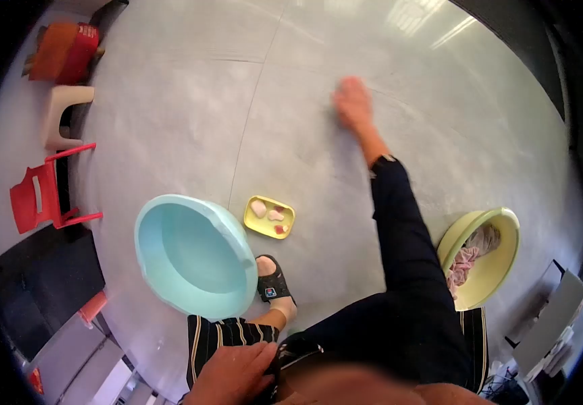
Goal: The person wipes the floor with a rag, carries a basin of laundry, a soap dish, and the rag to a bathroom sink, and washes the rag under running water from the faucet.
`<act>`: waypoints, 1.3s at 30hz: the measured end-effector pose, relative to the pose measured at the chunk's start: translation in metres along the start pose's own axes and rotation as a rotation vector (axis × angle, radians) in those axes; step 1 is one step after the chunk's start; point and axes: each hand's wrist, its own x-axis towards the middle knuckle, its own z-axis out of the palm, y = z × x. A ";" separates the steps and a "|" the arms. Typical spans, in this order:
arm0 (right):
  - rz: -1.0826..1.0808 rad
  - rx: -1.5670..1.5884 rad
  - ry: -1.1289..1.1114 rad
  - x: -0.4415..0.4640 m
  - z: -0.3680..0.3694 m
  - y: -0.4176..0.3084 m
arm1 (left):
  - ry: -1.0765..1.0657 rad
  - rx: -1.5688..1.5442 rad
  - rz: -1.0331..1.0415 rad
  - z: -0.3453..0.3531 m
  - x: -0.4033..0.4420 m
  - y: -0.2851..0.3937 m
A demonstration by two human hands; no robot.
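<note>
Over smooth floor (pixel 318 169), right hand (pixel 353 104) blurs (fingers (pixel 351 84) unclear); left hand (pixel 232 372), fingers (pixel 259 356) outstretched, touches striped cloth (pixel 201 341).

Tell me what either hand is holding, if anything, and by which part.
No held thing shows. The left hand lies on the striped trouser leg; the right hand, over the floor, is too blurred to rule out something small.

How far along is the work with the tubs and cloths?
Seemingly done: the blue tub and yellow tray are on the floor.
In hand: nothing visible; the right hand reaches out, blurred, and the left hand is by the striped trousers.
Left: perhaps the cloths in the yellow tub; washed or not, I can't tell.
</note>
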 end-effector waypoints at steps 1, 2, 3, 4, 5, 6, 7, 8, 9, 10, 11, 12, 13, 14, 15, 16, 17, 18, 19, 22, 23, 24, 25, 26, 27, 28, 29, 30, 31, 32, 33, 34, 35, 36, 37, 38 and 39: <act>-0.085 0.207 -0.127 0.002 0.007 -0.032 | 0.036 0.058 0.107 0.005 -0.008 -0.025; -0.251 0.128 -0.200 -0.013 0.002 -0.064 | 0.024 0.155 0.124 0.008 -0.012 -0.029; -0.329 0.040 -0.081 -0.044 0.017 -0.088 | 0.015 0.251 0.143 0.011 -0.016 -0.032; -0.344 0.002 -0.040 -0.076 0.013 -0.102 | -0.044 0.388 0.070 0.011 -0.019 -0.019; -0.345 0.012 -0.006 -0.111 0.012 -0.106 | -0.101 0.527 0.003 0.012 -0.023 -0.012; -0.357 0.011 -0.034 -0.147 0.006 -0.103 | -0.082 0.526 0.028 0.016 -0.029 -0.012; -0.345 0.017 -0.080 -0.185 -0.001 -0.098 | -0.066 0.520 0.052 0.021 -0.036 -0.014; -0.332 0.022 -0.128 -0.218 -0.007 -0.088 | -0.053 0.511 0.077 0.026 -0.044 -0.016; -0.304 0.007 -0.159 -0.248 -0.013 -0.076 | 0.013 0.606 0.228 0.031 -0.052 -0.022; -0.272 -0.004 -0.197 -0.280 -0.016 -0.064 | 0.075 0.696 0.372 0.034 -0.060 -0.031; -0.241 -0.010 -0.237 -0.306 -0.020 -0.052 | 0.139 0.781 0.513 0.039 -0.067 -0.039; -0.233 -0.028 -0.233 -0.329 -0.022 -0.040 | 0.179 0.797 0.593 0.046 -0.070 -0.049; -0.223 -0.039 -0.240 -0.345 -0.020 -0.029 | 0.181 0.802 0.634 0.051 -0.073 -0.050; -0.213 -0.055 -0.243 -0.355 -0.021 -0.018 | 0.191 0.803 0.660 0.057 -0.075 -0.052; -0.136 0.162 -0.310 -0.356 -0.023 -0.007 | 0.208 0.805 0.693 0.063 -0.077 -0.056; -0.058 0.377 -0.366 -0.352 -0.025 0.003 | 0.199 0.816 0.701 0.068 -0.078 -0.061; 0.136 0.568 -0.357 -0.346 -0.029 0.014 | 0.198 0.830 0.717 0.071 -0.078 -0.066; 0.331 0.756 -0.338 -0.349 -0.032 0.022 | 0.241 0.839 0.759 0.076 -0.078 -0.072; 0.458 1.033 -0.262 -0.354 -0.046 0.021 | 0.240 0.861 0.732 0.080 -0.079 -0.075; 0.738 1.745 -0.041 -0.357 -0.115 0.012 | 0.298 0.889 0.705 0.086 -0.081 -0.082; 0.766 1.856 -0.014 -0.365 -0.120 0.018 | 0.316 0.896 0.701 0.087 -0.083 -0.084; 0.799 1.967 0.014 -0.372 -0.121 0.024 | 0.331 0.902 0.693 0.087 -0.083 -0.084; 0.828 2.080 0.043 -0.378 -0.120 0.028 | 0.349 0.909 0.687 0.087 -0.083 -0.085; 0.860 2.075 0.066 -0.382 -0.118 0.029 | 0.351 0.905 0.689 0.087 -0.084 -0.085; 0.893 2.071 0.087 -0.384 -0.114 0.030 | 0.343 0.900 0.686 0.087 -0.083 -0.085; 0.926 2.066 0.109 -0.385 -0.109 0.031 | 0.335 0.895 0.683 0.087 -0.083 -0.085; 0.983 1.839 0.109 -0.384 -0.101 0.027 | 0.326 0.889 0.678 0.086 -0.082 -0.086; 1.028 1.610 0.106 -0.379 -0.090 0.022 | 0.320 0.884 0.671 0.084 -0.082 -0.085; 1.060 1.380 0.100 -0.376 -0.079 0.018 | 0.316 0.877 0.663 0.082 -0.082 -0.084; 0.993 1.264 0.039 -0.379 -0.062 0.020 | 0.312 0.869 0.653 0.080 -0.082 -0.082; 0.934 0.971 -0.030 -0.374 -0.049 0.016 | 0.305 0.857 0.645 0.078 -0.082 -0.082; 0.860 0.683 -0.095 -0.364 -0.031 0.007 | 0.299 0.846 0.635 0.075 -0.082 -0.081; 0.775 0.398 -0.155 -0.357 -0.014 -0.006 | 0.293 0.836 0.626 0.073 -0.081 -0.082; 0.652 0.297 -0.065 -0.354 0.003 -0.022 | 0.283 0.836 0.607 0.070 -0.080 -0.083; 0.528 0.198 0.023 -0.352 0.018 -0.038 | 0.272 0.836 0.588 0.068 -0.079 -0.084; 0.432 0.154 -0.029 -0.348 0.017 -0.058 | 0.259 0.836 0.567 0.065 -0.079 -0.085; 0.336 0.110 -0.079 -0.343 0.003 -0.080 | 0.265 0.837 0.574 0.063 -0.078 -0.086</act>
